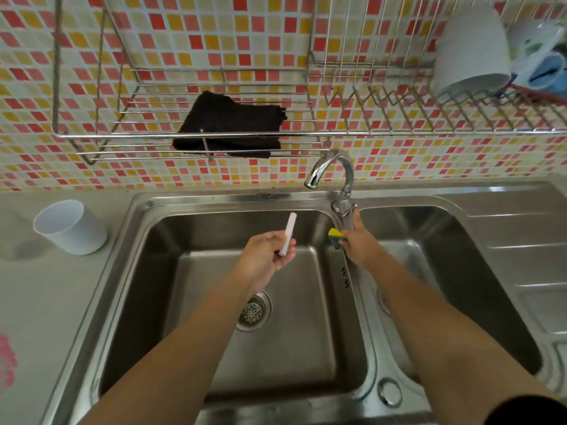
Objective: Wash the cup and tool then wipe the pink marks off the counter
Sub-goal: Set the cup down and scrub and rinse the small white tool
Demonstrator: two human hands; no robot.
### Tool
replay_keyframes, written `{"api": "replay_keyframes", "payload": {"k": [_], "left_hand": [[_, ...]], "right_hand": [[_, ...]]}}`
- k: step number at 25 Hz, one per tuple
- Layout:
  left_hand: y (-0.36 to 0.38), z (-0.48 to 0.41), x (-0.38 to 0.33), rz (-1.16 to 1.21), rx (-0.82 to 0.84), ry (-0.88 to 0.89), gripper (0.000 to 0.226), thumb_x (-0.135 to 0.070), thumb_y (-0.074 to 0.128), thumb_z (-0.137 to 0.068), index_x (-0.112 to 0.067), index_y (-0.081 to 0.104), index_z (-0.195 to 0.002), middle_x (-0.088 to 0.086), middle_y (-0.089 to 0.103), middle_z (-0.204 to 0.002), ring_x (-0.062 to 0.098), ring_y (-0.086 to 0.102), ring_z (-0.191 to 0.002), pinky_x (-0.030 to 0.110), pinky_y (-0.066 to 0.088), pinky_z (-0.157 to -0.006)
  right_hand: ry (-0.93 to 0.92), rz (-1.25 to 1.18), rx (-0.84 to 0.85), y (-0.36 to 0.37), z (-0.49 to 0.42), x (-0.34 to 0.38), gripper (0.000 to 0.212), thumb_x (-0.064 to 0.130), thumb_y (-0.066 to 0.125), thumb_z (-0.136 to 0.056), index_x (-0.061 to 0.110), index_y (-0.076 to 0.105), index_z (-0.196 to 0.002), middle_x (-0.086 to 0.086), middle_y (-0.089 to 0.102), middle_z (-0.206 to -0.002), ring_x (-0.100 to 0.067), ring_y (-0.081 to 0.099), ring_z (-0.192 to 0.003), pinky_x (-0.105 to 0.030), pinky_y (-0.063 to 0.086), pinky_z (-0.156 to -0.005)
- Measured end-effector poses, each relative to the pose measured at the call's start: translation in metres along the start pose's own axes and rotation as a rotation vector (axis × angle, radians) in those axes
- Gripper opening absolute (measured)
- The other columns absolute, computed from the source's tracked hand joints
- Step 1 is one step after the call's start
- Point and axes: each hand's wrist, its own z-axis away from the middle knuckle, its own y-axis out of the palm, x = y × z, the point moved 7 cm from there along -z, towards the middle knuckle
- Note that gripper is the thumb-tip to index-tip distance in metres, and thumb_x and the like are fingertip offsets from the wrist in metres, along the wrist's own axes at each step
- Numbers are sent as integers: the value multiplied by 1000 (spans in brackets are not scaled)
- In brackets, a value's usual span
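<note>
My left hand (266, 256) grips a slim white stick-shaped tool (288, 233) over the left sink basin (171, 240), its tip pointing up and away. My right hand (359, 243) holds a yellow and green sponge (336, 237) and also touches the tap lever (348, 220) at the divider between the basins. No water runs from the chrome spout (319, 174). A white cup (71, 227) stands upright on the grey counter (40, 302) left of the sink. Pink marks (6, 360) stain the counter at the far left edge.
A dark cloth (233, 127) lies on the wire rack (184, 134) above the sink. A white bowl (471, 50) and other dishes rest in the rack at upper right. The right basin (460, 256) and ribbed drainboard (521, 240) lie to the right.
</note>
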Motion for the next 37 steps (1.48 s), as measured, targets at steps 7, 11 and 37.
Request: {"api": "replay_keyframes", "payload": {"k": [7,11,37], "left_hand": [[5,-11,14,7,-25,-18,29,1,42,-96,11,50,-122,14,60,-88,17,58,-76,18,57,-62],[2,-17,15,-7,-44,-5,27,1,41,-97,10,51,-120,13,60,-87,17,58,-75,17,57,-58],[8,-27,6,-343,-65,108,31,-4,37,-97,-9,57,-74,4,48,-65,8,45,-58,18,39,-55]], "right_hand": [[55,-1,-98,1,-2,6,25,10,49,-92,7,56,-117,-14,-18,-156,-37,52,-119,-40,47,-93],[-14,108,-55,3,0,21,11,11,51,-92,6,57,-100,-6,-21,-156,-32,55,-115,-40,49,-82],[-198,-340,-86,-10,44,111,71,-10,44,-83,13,21,-147,-5,24,-150,-23,28,-129,-35,25,-112]]}}
